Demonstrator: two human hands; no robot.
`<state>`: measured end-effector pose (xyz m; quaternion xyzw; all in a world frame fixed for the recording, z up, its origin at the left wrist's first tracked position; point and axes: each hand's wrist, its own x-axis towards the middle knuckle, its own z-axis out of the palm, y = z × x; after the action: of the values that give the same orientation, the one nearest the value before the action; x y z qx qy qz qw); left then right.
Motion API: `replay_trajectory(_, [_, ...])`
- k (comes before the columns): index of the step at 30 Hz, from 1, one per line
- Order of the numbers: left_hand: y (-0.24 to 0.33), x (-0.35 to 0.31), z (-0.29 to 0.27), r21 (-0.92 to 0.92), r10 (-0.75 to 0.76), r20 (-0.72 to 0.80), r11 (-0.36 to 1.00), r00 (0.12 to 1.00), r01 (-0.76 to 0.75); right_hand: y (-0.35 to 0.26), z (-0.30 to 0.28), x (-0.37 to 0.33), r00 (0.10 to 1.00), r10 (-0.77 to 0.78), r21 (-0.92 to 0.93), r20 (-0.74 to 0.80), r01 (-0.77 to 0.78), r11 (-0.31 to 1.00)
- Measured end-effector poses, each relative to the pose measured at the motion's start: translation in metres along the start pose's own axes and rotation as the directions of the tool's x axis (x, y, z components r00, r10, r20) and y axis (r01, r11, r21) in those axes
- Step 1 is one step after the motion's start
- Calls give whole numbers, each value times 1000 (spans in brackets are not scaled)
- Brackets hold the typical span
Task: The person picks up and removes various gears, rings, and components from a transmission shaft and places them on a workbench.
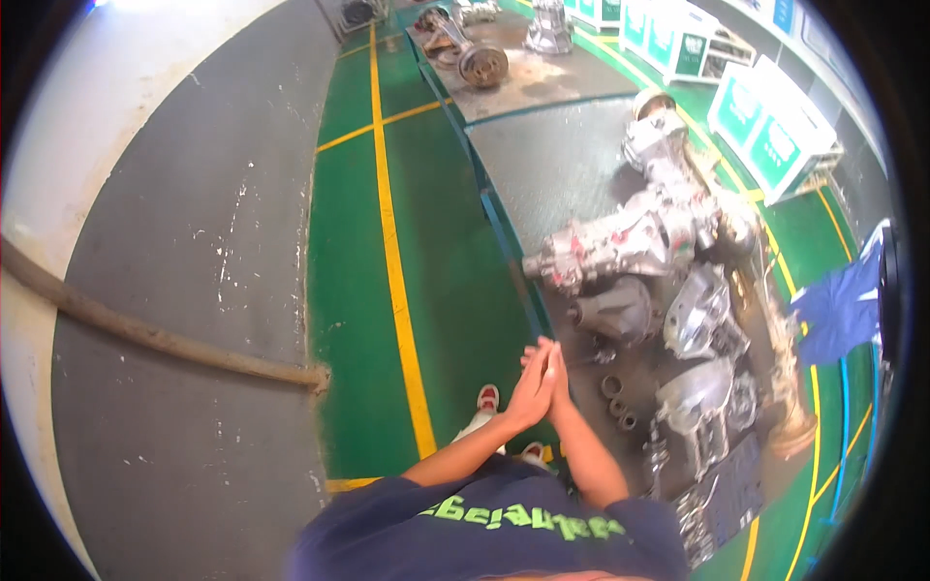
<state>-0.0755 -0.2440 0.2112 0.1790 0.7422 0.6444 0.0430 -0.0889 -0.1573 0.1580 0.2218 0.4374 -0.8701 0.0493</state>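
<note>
My left hand (530, 395) and my right hand (559, 376) are pressed palm to palm in front of me, their fingers stretched out. No object shows in either one. They are beside the edge of a metal-topped workbench (520, 174). Nearest to them on the bench lie several metal rings (612, 386) and a grey cone-shaped housing (617, 312). Farther along rests a large gearbox (620, 237) with red marks. An open silver casing (699, 312) and a bell-shaped casing (699, 397) lie to the right.
A rusty axle (781, 373) lies along the bench's right side. Another axle with a drum (482, 65) rests at the far end. White-and-green boxes (775, 126) stand behind. Yellow lines (390, 242) mark the green floor; a pipe (165, 334) runs along the left wall.
</note>
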Motion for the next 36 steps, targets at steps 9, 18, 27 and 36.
replay_trajectory(9, [-148, -59, -155, -42, -807, 167, 568, 567, 822, 124, -133, -77, 604, 144, -82, -784, -330, 940])
replay_trajectory(18, [-206, -72, -270, 507, -824, 118, 529, 554, 680, 166, -249, -136, -75, -137, -128, -988, -115, 985])
replay_trajectory(27, [-191, -122, -276, 546, -797, -17, 498, 603, 673, 11, -373, -179, 345, -660, -674, -668, -657, 338])
replay_trajectory(36, [-160, -215, -209, 692, -801, -44, 407, 597, 597, -19, -408, -166, 529, -624, -772, -575, -604, 199])
